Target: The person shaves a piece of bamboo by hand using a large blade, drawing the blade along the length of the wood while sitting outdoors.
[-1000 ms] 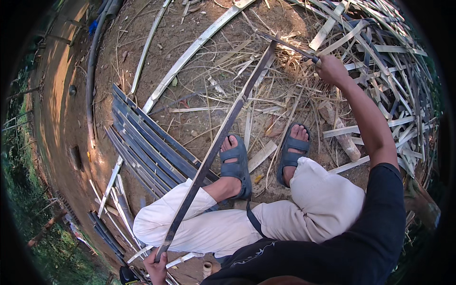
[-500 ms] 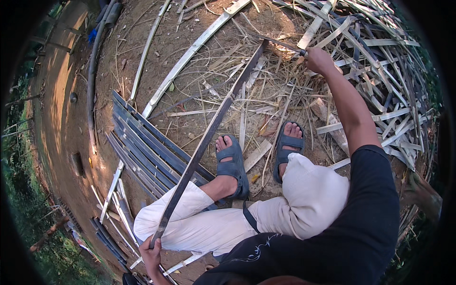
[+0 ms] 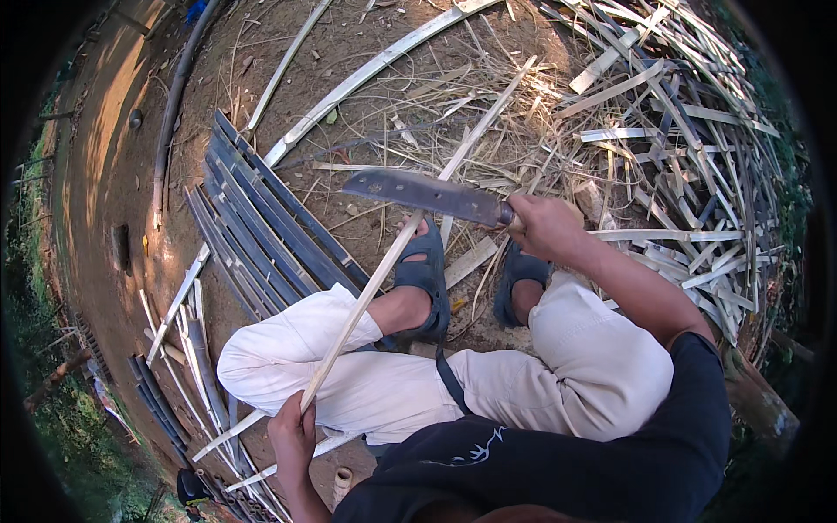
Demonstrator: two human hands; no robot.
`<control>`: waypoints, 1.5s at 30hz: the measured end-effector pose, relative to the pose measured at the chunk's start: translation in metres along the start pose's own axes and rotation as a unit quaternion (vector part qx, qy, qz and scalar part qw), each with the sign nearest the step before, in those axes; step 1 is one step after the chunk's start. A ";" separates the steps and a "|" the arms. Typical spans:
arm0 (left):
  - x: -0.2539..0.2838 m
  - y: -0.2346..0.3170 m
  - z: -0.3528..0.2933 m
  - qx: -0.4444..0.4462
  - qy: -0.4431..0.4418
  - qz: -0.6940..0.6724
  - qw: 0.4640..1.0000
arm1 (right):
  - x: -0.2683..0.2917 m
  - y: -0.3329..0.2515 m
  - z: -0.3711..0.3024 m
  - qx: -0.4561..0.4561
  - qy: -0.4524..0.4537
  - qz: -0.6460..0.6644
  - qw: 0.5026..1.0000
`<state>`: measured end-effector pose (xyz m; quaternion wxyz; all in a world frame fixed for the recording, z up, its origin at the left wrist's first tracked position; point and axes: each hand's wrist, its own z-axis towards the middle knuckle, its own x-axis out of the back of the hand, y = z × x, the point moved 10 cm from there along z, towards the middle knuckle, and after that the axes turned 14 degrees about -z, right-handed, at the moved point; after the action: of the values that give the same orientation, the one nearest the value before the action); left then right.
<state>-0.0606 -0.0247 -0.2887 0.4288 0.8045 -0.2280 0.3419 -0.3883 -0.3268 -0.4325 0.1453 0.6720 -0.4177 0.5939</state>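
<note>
My left hand [image 3: 292, 429] is closed around the near end of a long split bamboo strip [image 3: 370, 295]. The strip slants up and away to the right across my left leg, pale face showing. In my right hand [image 3: 547, 228] is the handle of a machete [image 3: 388, 187], its broad dark blade pointing left. The blade lies across the strip just beyond my left sandal [image 3: 422, 277]; whether it presses on the strip I cannot tell. Thin shavings [image 3: 523, 113] litter the ground around the strip's far end.
A large heap of pale bamboo strips [image 3: 689, 174] fills the right side. Dark-backed split bamboo lengths [image 3: 270, 227] lie side by side left of my feet. More pieces [image 3: 196, 375] lie by my left knee, and a long curved strip [image 3: 375, 70] stretches across the ground ahead.
The strip has turned from its dark side to its pale side. My right hand has brought the machete back toward me, from the strip's far end to its middle.
</note>
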 end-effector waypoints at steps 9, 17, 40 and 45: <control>-0.016 0.020 -0.023 -0.046 -0.022 0.068 0.996 | 0.006 0.021 -0.021 -0.069 -0.037 -0.067 0.995; -0.015 0.018 -0.020 -0.025 -0.032 0.095 0.995 | 0.020 -0.033 -0.033 0.107 0.024 -0.126 0.986; -0.025 0.000 -0.001 -0.021 -0.064 0.167 0.984 | 0.012 0.005 -0.027 -0.009 -0.008 -0.072 0.997; -0.031 0.004 -0.005 -0.042 -0.047 0.187 0.980 | 0.004 0.101 -0.019 -0.195 -0.050 -0.087 0.976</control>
<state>-0.0856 -0.0209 -0.3075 0.3794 0.7443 -0.4079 0.3683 -0.4757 -0.3764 -0.4543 0.3032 0.6935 -0.4724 0.4517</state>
